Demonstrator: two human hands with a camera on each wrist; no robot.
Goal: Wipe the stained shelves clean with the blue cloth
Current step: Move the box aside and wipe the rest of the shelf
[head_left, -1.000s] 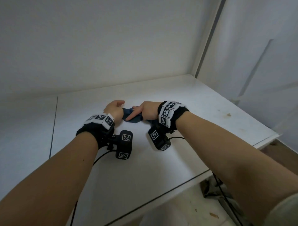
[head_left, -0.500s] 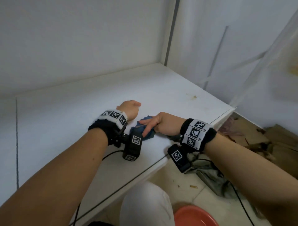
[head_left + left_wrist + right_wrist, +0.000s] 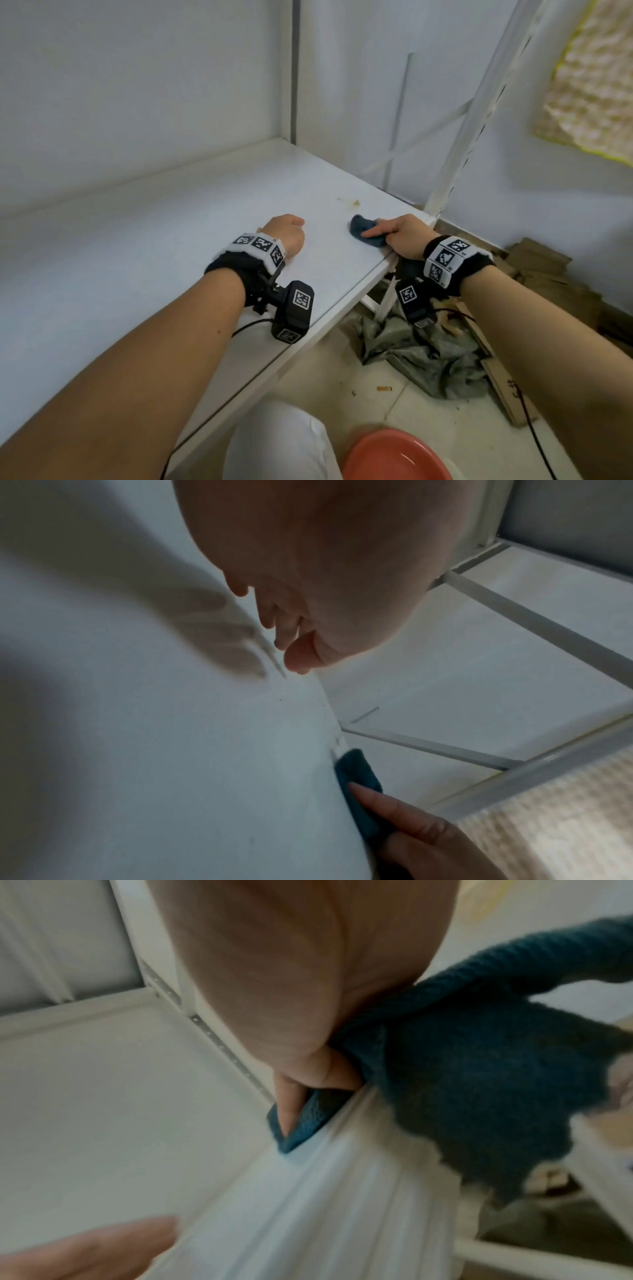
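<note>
The white shelf (image 3: 171, 240) carries a small brown stain (image 3: 354, 202) near its right end. Just in front of that stain, at the shelf's front right edge, my right hand (image 3: 373, 234) grips the bunched blue cloth (image 3: 363, 230) and holds it down. In the right wrist view the thumb (image 3: 308, 1080) pinches the cloth (image 3: 479, 1096), and part of the cloth hangs off the edge. To the left, apart from the cloth, my left hand (image 3: 294, 228) rests on the shelf as a fist, holding nothing. The left wrist view shows its curled fingers (image 3: 281, 631) and the cloth (image 3: 358, 775).
A white upright post (image 3: 455, 161) stands at the shelf's right corner, with walls behind and to the right. On the floor below lie a grey-green sheet (image 3: 421, 353), cardboard (image 3: 548, 270) and an orange basin (image 3: 394, 455). My white-clad knee (image 3: 281, 442) is under the front edge.
My right hand has carried the cloth to the right, towards the stain by the shelf's right end. The left hand has parted from the cloth. The head view has swung right.
</note>
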